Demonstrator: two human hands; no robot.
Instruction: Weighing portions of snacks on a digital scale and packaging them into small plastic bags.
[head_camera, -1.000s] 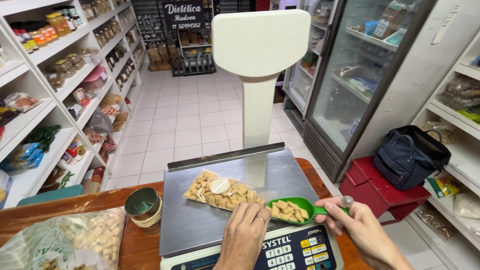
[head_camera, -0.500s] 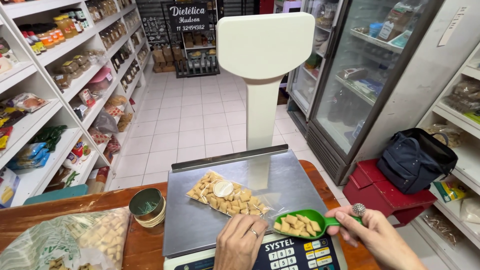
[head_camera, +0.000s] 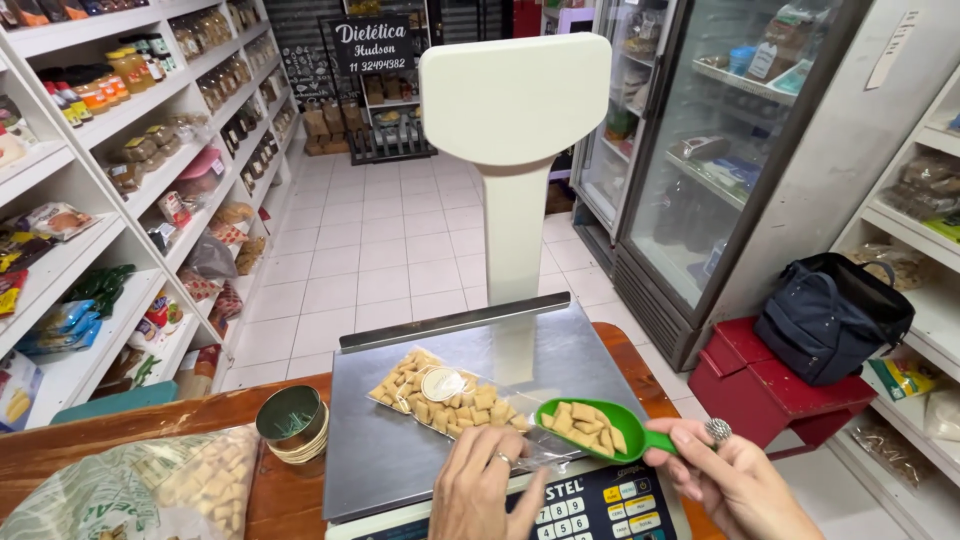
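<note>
1. The right hand (head_camera: 735, 480) pinches the handle of a small green plastic scoop (head_camera: 585, 428) between thumb and fingers; the scoop carries several tan square crackers and hangs just above the near right part of the steel scale platter (head_camera: 400, 460).
2. The left hand (head_camera: 480, 490) lies at the near edge of the platter with its fingers curled; they appear to pinch the open mouth of a clear plastic bag of tan square crackers (head_camera: 445, 400), though the grip itself is partly hidden.
3. The bag lies flat on the platter with its long axis running from far left to near right; its mouth points toward the scoop.
4. The scoop's bowl sits just right of the bag's mouth, almost touching it; its handle runs off to the right, so the right hand is the nearer 1 to the opening's right side.
5. On the wooden counter (head_camera: 290, 510) to the left stand a round tin (head_camera: 292, 422) and a large clear sack of the same crackers (head_camera: 150, 495).
</note>
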